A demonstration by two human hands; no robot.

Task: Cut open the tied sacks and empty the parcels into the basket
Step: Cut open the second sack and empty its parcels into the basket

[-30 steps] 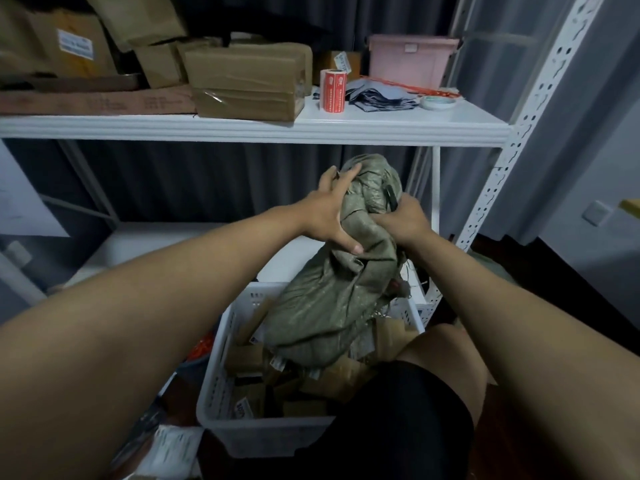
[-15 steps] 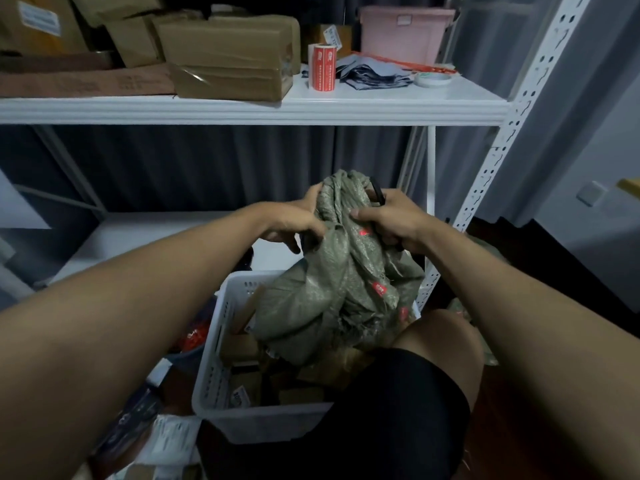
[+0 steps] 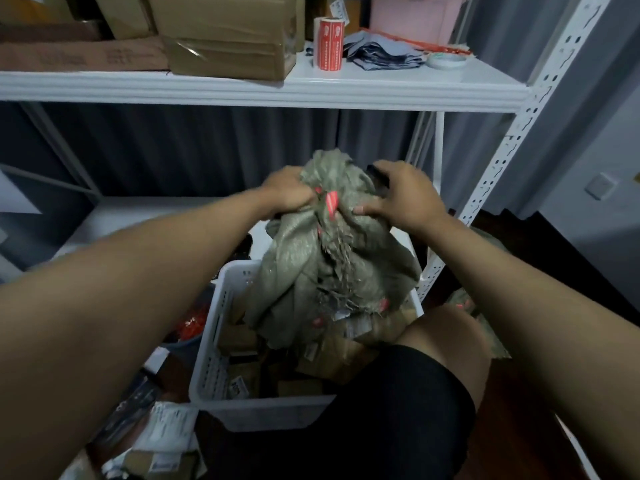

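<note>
Sack (image 3: pixel 322 258) bunched lower since earlier; left hand (image 3: pixel 287 195), right hand (image 3: pixel 405 199) clutch crumpled frayed weave over basket (image 3: pixel 221 327).

Nothing legible here: the red-and-white roll of stickers (image 3: pixel 329 43) on the white metal shelf (image 3: pixel 381 88) carries print too blurred to read, and white shipping labels on brown cardboard parcels (image 3: pixel 239 386) are just smudges
</note>
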